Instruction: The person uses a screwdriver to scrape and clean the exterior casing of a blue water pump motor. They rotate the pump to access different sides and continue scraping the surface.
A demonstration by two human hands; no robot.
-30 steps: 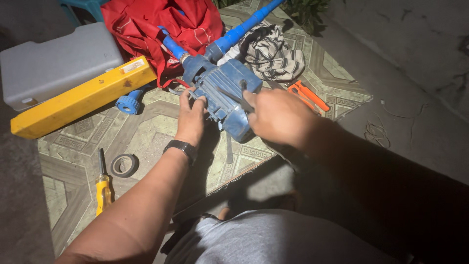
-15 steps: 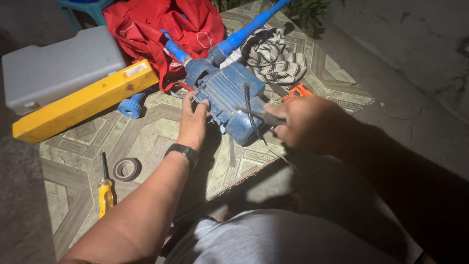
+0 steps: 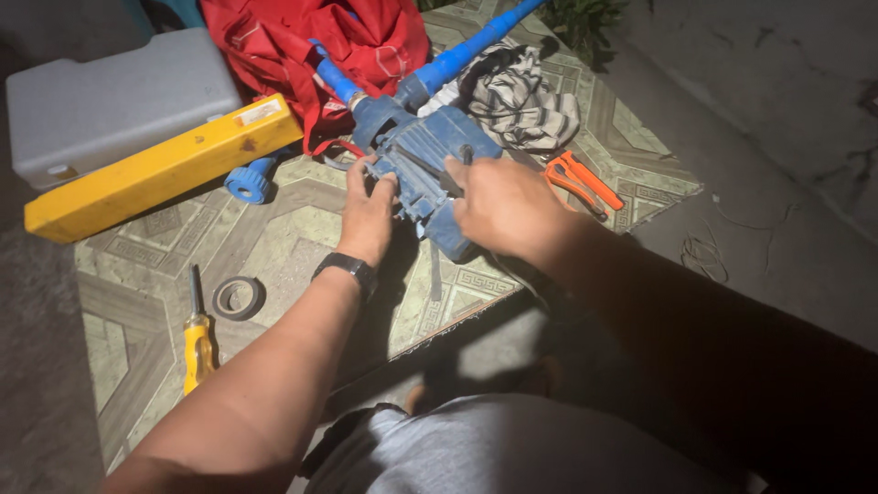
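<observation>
Hands meet on a blue pump motor (image 3: 430, 169) lying on the patterned mat (image 3: 274, 238): the left hand (image 3: 368, 212) grips its near side, fingers curled on the housing, while the right hand (image 3: 503, 206) is closed around a dark tool handle (image 3: 455, 174) pressed to its top. Orange pliers (image 3: 578, 180) lie just beside.

Yellow level (image 3: 160, 167), grey case (image 3: 110, 105), red bag (image 3: 302, 46), tape roll (image 3: 238, 297), yellow-handled screwdriver (image 3: 198, 340), orange pliers (image 3: 581, 181).

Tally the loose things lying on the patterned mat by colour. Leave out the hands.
Blue: 2, the pump and the pipe fitting
Yellow: 2, the long level and the screwdriver
Orange: 1, the pliers
Red: 1, the cloth bag
Black: 1, the tape roll
Striped: 1, the rag
Total: 8
</observation>
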